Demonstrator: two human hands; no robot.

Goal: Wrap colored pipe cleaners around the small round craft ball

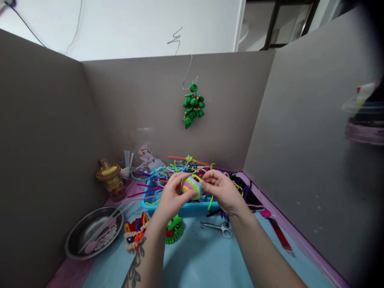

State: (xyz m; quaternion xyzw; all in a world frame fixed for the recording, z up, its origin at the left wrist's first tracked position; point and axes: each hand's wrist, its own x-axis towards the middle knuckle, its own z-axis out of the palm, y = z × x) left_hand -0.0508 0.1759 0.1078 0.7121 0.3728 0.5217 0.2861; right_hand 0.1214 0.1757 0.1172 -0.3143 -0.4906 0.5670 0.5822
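My left hand (176, 195) grips a small round ball-like piece (191, 188) striped in pink, white, green and blue, which looks wound from fuzzy pipe cleaners. At the ball's right side, my right hand (220, 190) pinches a light blue pipe cleaner end (202, 186) between thumb and fingers. Both hands are raised over the front of a blue tray (189, 210) heaped with loose coloured pipe cleaners. Below the right hand, scissors (220, 228) lie on the light blue mat. A green figure (174, 229) with a round eye sits partly behind my left forearm.
Left of my arm is an orange, red and cream fuzzy piece (135, 233). A metal bowl (72, 245) holds white beads and pink tools, with a lidded brown cup (112, 182) behind it. A red tool (280, 234) lies at right. Grey panels (144, 100) enclose the table; a green ornament (193, 106) hangs there.
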